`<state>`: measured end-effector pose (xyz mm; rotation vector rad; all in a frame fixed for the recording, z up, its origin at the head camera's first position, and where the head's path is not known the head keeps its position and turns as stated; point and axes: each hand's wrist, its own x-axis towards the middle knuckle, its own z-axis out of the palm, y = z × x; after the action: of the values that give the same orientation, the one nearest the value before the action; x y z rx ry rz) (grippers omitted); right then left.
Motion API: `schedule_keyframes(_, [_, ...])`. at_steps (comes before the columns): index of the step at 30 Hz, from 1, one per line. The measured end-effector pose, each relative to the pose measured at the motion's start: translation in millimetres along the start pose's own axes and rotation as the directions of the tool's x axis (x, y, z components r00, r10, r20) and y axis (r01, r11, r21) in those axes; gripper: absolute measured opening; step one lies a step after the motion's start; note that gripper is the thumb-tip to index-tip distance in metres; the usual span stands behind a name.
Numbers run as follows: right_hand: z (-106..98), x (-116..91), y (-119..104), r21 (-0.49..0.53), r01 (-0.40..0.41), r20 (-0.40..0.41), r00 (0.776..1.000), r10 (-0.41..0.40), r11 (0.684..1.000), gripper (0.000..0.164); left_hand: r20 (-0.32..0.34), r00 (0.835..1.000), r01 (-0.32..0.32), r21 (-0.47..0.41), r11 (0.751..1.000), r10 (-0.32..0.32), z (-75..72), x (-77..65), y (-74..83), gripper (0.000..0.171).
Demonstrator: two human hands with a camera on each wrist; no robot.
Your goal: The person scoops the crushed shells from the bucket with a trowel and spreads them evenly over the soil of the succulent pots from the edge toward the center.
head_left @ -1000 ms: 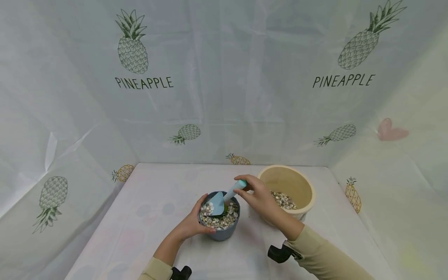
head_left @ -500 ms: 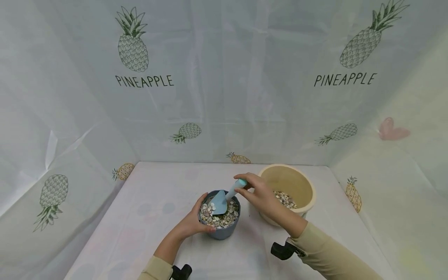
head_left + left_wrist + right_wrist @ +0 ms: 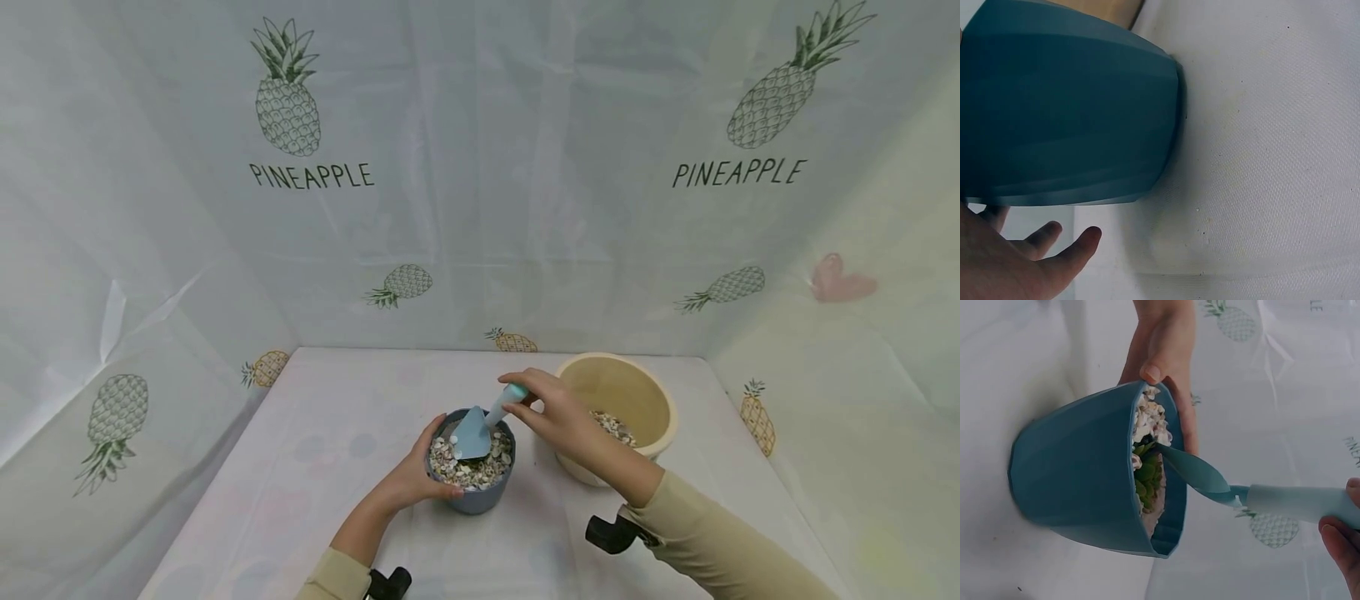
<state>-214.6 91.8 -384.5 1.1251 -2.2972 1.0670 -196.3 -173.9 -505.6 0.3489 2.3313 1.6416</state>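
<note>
A blue-grey flowerpot (image 3: 480, 502) stands on the table, filled with small pale stones (image 3: 446, 468). Green succulent leaves (image 3: 1147, 478) show among the stones in the right wrist view. My left hand (image 3: 411, 482) holds the flowerpot from its left side, thumb at the near rim; some fingers (image 3: 1082, 250) stick out apart from the wall in the left wrist view. Between thumb and fingers, my right hand (image 3: 553, 417) pinches the handle of a light blue trowel (image 3: 472, 435). Its blade slants down into the pot, the tip at the stones beside the leaves.
Behind my right hand stands a larger cream pot (image 3: 666, 412), with loose stones (image 3: 615, 427) low inside, partly hidden by the forearm. A pale cloth (image 3: 337, 417) covers the table. Pineapple-print sheets (image 3: 480, 208) hang at the back and sides.
The trowel blade has shifted slightly right inside the flowerpot, uncovering more stones to its left. My right forearm has moved a little right; my left hand keeps its hold.
</note>
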Motion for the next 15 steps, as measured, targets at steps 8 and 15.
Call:
schedule_keyframes(8, [-0.6, 1.2, -0.7, -0.016, 0.026, -0.004, 1.0, -0.026, 1.0, 0.038, 0.007, 1.0, -0.01, 0.004, 1.0, 0.01, 0.1, -0.1, -1.2, 0.124])
schedule_keyframes(15, [-6.2, 0.3, -3.5, -0.019, 0.065, -0.039, 0.997, -0.066, 0.998, 0.037, -0.001, 1.0, -0.017, 0.016, 1.0, 0.017, -0.8, -0.7, 1.0, 0.124])
